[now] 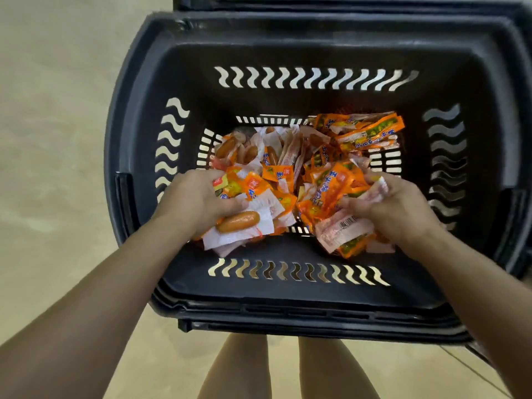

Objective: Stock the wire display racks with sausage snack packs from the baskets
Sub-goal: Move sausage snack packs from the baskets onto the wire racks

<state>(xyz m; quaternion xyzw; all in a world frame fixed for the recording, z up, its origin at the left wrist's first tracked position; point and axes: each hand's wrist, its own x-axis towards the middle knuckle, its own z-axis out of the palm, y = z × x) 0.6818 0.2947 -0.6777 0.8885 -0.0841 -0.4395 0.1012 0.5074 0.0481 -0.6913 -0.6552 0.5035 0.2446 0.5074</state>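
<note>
**Both hands in the basket, each gripping a bunch of packs**

The head view looks straight down into a black plastic basket (pixel 288 59) with wavy slots cut in its walls. Both forearms reach in over its near rim.

The left hand (pixel 195 203) is curled, fingers and thumb closed round a bunch of orange and white sausage snack packs (pixel 288 156). Just below its thumb a clear-windowed pack (pixel 239 223) sticks out of the grip, showing a whole sausage against white wrapper.

The right hand (pixel 394 208) is curled the same way round its own bunch. A barcode pack (pixel 342 228), pale with printed black bars, juts from under its thumb toward the left hand. More orange wrappers bulge between its fingers.

The rest of the packs lie loose on the basket floor, between the two hands and beyond their fingertips. A denser heap is piled in the far corner past the right hand. The two hands are apart, with packs filling the gap.

The basket sits nested in an outer basket (pixel 345 4) of the same black plastic, whose rim shows beyond the hands and below the wrists. Pale floor (pixel 57 110) spreads out beyond the left hand. The person's bare legs (pixel 239 370) show beneath the forearms.
</note>
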